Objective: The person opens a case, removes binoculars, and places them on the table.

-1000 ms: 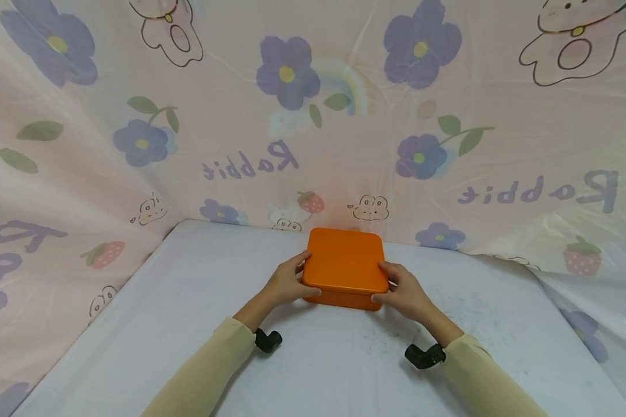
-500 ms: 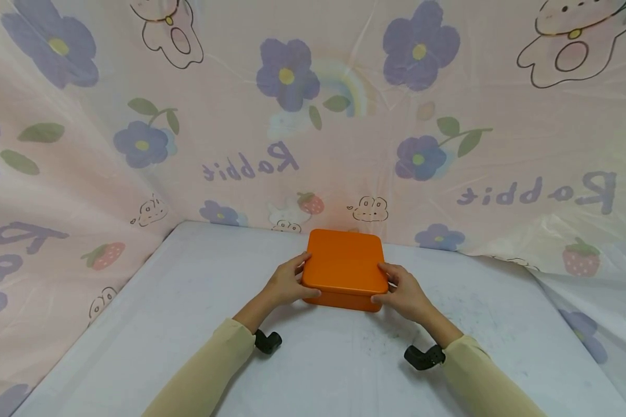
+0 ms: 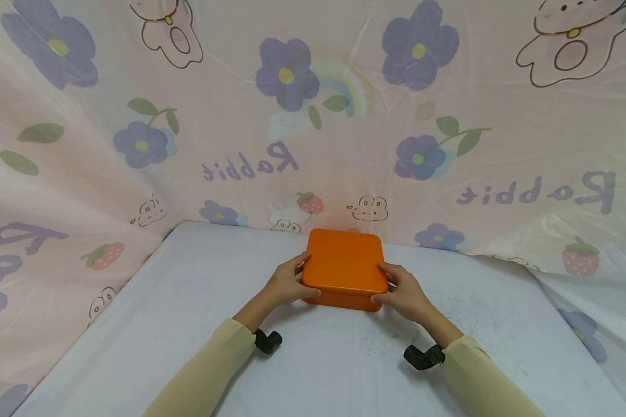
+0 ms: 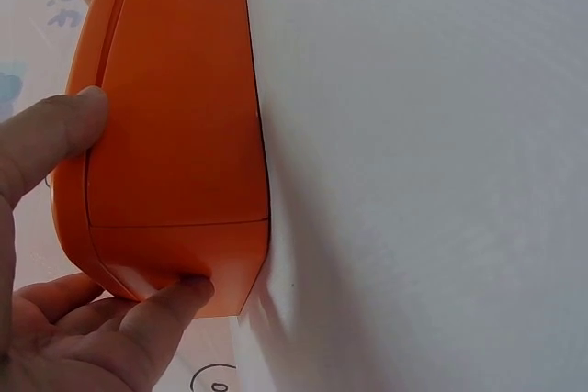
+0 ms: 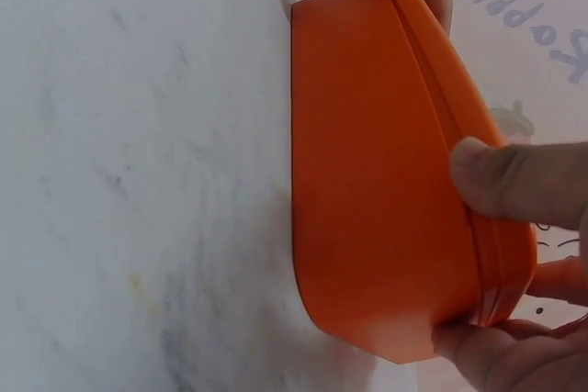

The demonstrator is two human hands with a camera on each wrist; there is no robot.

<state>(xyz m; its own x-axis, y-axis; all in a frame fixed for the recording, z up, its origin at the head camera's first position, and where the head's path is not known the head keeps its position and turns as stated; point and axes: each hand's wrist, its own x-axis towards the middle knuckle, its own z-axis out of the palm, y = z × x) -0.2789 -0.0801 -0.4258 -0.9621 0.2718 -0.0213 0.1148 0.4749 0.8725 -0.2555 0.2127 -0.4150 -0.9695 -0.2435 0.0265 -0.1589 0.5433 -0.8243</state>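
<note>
Hands (image 3: 284, 282) (image 3: 406, 292) on lidded orange box (image 3: 345, 262)

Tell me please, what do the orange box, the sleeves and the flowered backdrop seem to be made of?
Orange box: probably smooth, satin plastic, from the soft sheen along its top edge; painted metal remains possible.
Sleeves: likely matte cloth, without shine and softly creased.
Flowered backdrop: perhaps thin plastic sheeting, slightly glossy, with pale glints and wrinkles.

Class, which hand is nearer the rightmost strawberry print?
Right. The right hand holds the right side of the orange box, left of the print; the left hand holds the opposite side, farther away.
</note>
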